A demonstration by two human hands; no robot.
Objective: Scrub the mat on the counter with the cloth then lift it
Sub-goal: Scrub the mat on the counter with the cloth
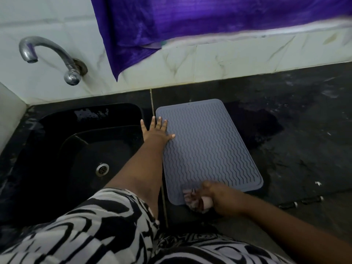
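A grey rectangular mat (205, 147) with wavy ridges lies flat on the dark counter (295, 130), just right of the sink. My left hand (156, 130) rests flat on the mat's left far edge, fingers spread, holding nothing. My right hand (222, 199) is at the mat's near edge, closed around a bunched white and reddish cloth (196, 201) that presses on the mat's near left corner. Part of the cloth is hidden under my fingers.
A black sink (85, 149) with a metal drain (102, 169) sits to the left, under a chrome tap (53, 56) on the tiled wall. A purple cloth (190, 25) hangs above. The counter right of the mat looks wet and smeared.
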